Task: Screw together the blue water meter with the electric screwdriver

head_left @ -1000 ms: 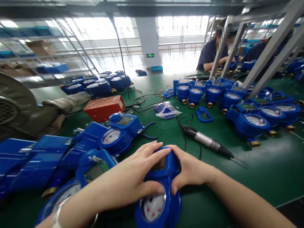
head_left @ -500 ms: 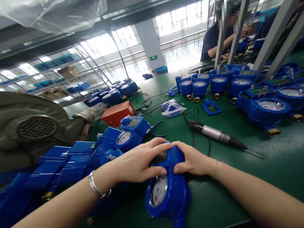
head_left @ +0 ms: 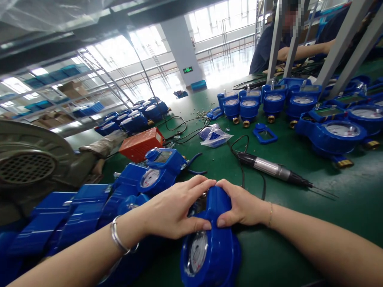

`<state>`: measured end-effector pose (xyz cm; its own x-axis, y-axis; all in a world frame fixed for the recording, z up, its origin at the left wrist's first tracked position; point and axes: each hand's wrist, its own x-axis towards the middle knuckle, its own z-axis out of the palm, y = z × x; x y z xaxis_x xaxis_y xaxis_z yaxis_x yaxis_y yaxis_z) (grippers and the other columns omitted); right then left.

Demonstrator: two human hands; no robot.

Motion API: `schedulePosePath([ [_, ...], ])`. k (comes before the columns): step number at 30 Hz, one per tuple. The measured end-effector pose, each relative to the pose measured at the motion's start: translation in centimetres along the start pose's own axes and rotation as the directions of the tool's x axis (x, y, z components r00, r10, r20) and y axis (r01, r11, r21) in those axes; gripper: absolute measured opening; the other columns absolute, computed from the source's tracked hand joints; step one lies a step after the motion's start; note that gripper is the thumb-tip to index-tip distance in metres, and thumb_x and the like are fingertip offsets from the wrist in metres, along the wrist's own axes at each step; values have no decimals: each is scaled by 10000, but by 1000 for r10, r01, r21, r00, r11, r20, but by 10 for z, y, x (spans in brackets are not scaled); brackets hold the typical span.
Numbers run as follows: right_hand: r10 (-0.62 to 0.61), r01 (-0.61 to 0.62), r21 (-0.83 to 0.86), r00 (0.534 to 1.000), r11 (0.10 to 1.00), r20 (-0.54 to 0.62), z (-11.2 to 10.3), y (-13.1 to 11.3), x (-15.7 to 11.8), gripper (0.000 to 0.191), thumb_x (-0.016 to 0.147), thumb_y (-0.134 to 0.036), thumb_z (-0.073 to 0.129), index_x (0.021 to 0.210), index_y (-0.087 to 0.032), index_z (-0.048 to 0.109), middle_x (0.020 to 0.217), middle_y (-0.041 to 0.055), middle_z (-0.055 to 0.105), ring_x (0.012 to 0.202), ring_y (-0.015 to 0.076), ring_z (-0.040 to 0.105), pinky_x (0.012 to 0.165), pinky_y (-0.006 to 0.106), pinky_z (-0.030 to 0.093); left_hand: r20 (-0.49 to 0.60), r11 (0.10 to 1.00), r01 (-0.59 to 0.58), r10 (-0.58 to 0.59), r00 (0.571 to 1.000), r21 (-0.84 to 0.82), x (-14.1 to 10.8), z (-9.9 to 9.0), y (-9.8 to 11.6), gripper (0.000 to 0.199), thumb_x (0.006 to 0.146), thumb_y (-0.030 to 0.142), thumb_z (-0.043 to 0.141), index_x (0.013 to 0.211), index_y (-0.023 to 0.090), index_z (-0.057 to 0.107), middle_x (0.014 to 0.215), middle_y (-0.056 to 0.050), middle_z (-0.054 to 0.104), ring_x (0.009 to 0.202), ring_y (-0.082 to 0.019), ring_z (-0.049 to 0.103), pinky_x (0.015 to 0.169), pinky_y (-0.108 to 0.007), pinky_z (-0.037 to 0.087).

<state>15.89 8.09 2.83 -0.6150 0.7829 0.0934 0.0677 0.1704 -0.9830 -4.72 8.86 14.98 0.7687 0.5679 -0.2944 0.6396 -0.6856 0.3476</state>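
Note:
A blue water meter with a round white dial stands tilted on the green table in front of me. My left hand grips its upper housing from the left, thumb above the dial and fingers over the top edge. From the right, my right hand holds the same housing, its thumb close to the left one. Part of the upper housing is hidden under my fingers. Just beyond my left hand sits another blue meter with a small display. An electric screwdriver lies to the right of my hands.
Blue meters line the right side; more blue housings crowd the left. An orange box, a plastic bag, a loose blue frame and cables lie ahead. A grey-green blower stands left. A co-worker sits beyond metal posts.
Both hands keep their hold on the water meter, which sits slightly lower in view. The camera view has shifted a little. The co-worker's arm now reaches out to the right.

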Motion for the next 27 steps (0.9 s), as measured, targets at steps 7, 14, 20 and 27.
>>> schedulePosePath([
  [7,26,-27,36,1000,999,18,0,2,-1,824,550,-589,795,1207,-238,442,1071,32,564,939,231,559,777,350,444,43,997,-28,31,999,-66,2,-4,-4,697,844,539,588,1399,339,216,1312,-56,413,1060,-273,540,919,-433,460],
  [14,32,-32,43,999,999,18,0,1,0,837,549,-571,805,1223,-245,431,1088,34,564,955,241,557,796,366,441,82,999,-42,43,996,-16,3,-11,3,706,872,502,564,1432,320,174,1370,-64,384,1138,-262,515,978,-405,452],
  [20,32,-33,38,999,999,29,-1,1,0,763,551,-583,797,1130,-227,451,1046,29,568,939,236,556,760,337,436,212,988,-52,20,977,144,5,-27,10,642,887,484,553,1428,377,224,1480,-98,264,1240,-330,457,989,-451,462],
  [27,43,-44,30,998,999,45,-4,2,-2,756,562,-587,786,1129,-225,441,1054,28,568,947,234,563,754,326,440,222,983,-80,42,974,165,20,-36,12,636,769,540,692,1319,401,405,1288,-50,488,945,-274,632,840,-400,537],
])
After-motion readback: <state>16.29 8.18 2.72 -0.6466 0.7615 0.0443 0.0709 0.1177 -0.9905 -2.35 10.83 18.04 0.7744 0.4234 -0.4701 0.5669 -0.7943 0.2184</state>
